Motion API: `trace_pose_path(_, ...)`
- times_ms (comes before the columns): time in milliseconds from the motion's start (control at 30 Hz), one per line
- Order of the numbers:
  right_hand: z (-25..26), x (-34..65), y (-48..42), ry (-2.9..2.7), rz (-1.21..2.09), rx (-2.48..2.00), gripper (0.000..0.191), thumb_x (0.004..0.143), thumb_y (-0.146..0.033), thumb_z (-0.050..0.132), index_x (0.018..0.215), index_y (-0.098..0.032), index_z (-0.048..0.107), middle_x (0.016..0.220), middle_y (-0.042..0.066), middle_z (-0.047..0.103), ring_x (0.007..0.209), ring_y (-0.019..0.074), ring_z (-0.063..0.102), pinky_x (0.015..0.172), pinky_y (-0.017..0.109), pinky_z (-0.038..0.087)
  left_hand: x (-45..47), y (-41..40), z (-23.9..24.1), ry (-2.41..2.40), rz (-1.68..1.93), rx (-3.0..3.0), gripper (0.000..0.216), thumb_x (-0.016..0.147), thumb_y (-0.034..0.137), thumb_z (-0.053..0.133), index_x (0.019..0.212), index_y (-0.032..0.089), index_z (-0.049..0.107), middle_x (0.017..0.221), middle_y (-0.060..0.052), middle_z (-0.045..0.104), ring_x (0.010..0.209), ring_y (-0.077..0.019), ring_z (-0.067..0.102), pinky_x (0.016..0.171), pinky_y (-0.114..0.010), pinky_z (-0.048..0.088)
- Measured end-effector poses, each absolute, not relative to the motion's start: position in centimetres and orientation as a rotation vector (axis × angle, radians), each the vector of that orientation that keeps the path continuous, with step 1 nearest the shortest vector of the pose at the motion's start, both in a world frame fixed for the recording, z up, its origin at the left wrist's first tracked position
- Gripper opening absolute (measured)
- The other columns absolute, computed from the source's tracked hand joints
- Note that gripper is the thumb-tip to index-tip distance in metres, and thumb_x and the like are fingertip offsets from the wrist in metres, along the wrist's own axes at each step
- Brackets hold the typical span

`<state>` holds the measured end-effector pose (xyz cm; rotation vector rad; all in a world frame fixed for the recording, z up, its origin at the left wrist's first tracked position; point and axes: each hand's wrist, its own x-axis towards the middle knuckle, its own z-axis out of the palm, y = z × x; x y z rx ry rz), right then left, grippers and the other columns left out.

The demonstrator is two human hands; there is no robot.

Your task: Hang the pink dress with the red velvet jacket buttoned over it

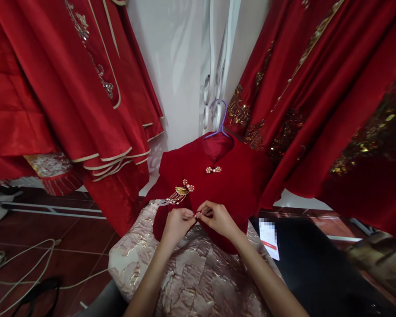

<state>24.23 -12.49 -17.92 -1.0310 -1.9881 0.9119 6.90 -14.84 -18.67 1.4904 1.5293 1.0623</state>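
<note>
A dark red velvet jacket (237,185) hangs on a purple hanger (220,119) over a pale pink and gold brocade skirt (191,273). My left hand (176,223) and my right hand (218,218) meet at the jacket's front edge. Both pinch a small pearl fastening (196,214) between the fingertips. Above them sit a gold fan-shaped brooch with pearl tassels (181,193) and a pearl clasp (213,169) near the collar.
Red embroidered gowns hang at the left (69,88) and right (333,97), close around the jacket. A white wall (174,66) is behind. White cables (23,259) lie on the dark red floor at the left. A white and red tag (269,237) hangs at the right.
</note>
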Motion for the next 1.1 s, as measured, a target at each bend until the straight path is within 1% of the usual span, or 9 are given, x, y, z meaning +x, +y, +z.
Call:
trace_pose_path(167,-18.0,23.9,-12.6,-2.027,0.819,-1.056,0.007,0.084,-0.022,0.058,0.088,-0.020,0.063,0.082,0.001,0.068,0.075,0.0131,0.064,0.070,0.024,0.049,6.8,-14.8,-18.9,1.475,1.050,1.538,0.009,0.068,0.018,0.064,0.074,0.014,0.070,0.077,-0.008,0.074,0.073,-0.0199,0.070,0.072,-0.030,0.055)
trace_pose_path(300,-16.6,24.6,-12.9,-2.075,0.800,-1.118,0.010,0.083,-0.025,0.060,0.091,-0.021,0.064,0.085,0.002,0.069,0.077,0.0146,0.065,0.070,0.026,0.051,6.2,-14.8,-18.4,1.504,1.057,1.609,0.012,0.068,0.013,0.061,0.078,0.015,0.068,0.077,-0.005,0.073,0.071,-0.0168,0.068,0.071,-0.027,0.054)
trace_pose_path(433,-13.0,27.3,-13.6,-1.967,0.877,-1.134,0.018,0.085,-0.033,0.058,0.098,-0.022,0.064,0.092,0.004,0.070,0.082,0.0157,0.067,0.070,0.027,0.054,4.8,-15.0,-16.4,1.671,1.414,1.595,0.027,0.077,0.022,0.059,0.103,0.019,0.065,0.092,-0.005,0.069,0.072,-0.0134,0.065,0.066,-0.024,0.052)
trace_pose_path(533,-10.8,29.3,-14.0,-1.871,0.814,-1.150,0.020,0.085,-0.038,0.058,0.097,-0.023,0.065,0.091,0.005,0.070,0.083,0.0171,0.067,0.071,0.028,0.056,4.1,-15.4,-14.9,1.757,1.645,1.559,0.027,0.081,0.031,0.057,0.105,0.019,0.063,0.095,-0.005,0.067,0.074,-0.0134,0.063,0.063,-0.022,0.051)
trace_pose_path(600,-10.4,29.9,-14.1,-1.841,0.770,-1.177,0.020,0.085,-0.038,0.059,0.096,-0.023,0.065,0.091,0.006,0.071,0.084,0.0183,0.067,0.071,0.030,0.056,4.1,-15.6,-14.6,1.744,1.557,1.654,0.022,0.082,0.032,0.056,0.098,0.020,0.064,0.091,-0.005,0.066,0.074,-0.0139,0.062,0.062,-0.022,0.050)
trace_pose_path(700,-11.6,29.5,-13.9,-1.933,0.838,-1.184,0.019,0.084,-0.036,0.059,0.097,-0.023,0.065,0.089,0.006,0.071,0.081,0.0183,0.067,0.069,0.030,0.055,5.0,-16.0,-15.0,1.639,1.186,1.892,0.012,0.080,0.030,0.060,0.083,0.021,0.067,0.085,-0.003,0.067,0.074,-0.0154,0.061,0.063,-0.024,0.048)
trace_pose_path(833,-13.9,28.3,-13.9,-2.197,0.945,-1.154,0.023,0.079,-0.031,0.065,0.101,-0.024,0.066,0.093,0.005,0.071,0.076,0.0170,0.066,0.069,0.030,0.053,6.5,-16.4,-15.8,1.647,0.896,2.040,0.010,0.074,0.030,0.068,0.080,0.023,0.067,0.085,-0.003,0.067,0.082,-0.0190,0.061,0.067,-0.026,0.045)
trace_pose_path(933,-14.5,27.8,-13.9,-2.230,0.888,-1.200,0.024,0.080,-0.031,0.065,0.103,-0.024,0.067,0.093,0.005,0.072,0.078,0.0177,0.066,0.068,0.029,0.052,7.0,-16.5,-16.0,1.708,0.833,2.082,0.010,0.072,0.029,0.070,0.078,0.023,0.066,0.086,-0.002,0.067,0.086,-0.0203,0.060,0.069,-0.027,0.042)
trace_pose_path(1100,-14.3,27.6,-13.8,-2.222,0.850,-1.178,0.019,0.082,-0.027,0.062,0.099,-0.023,0.067,0.092,0.005,0.072,0.085,0.0187,0.067,0.074,0.030,0.052,7.1,-16.2,-16.2,1.720,0.887,2.068,0.015,0.076,0.036,0.068,0.074,0.021,0.066,0.081,-0.003,0.068,0.081,-0.0199,0.061,0.075,-0.030,0.042)
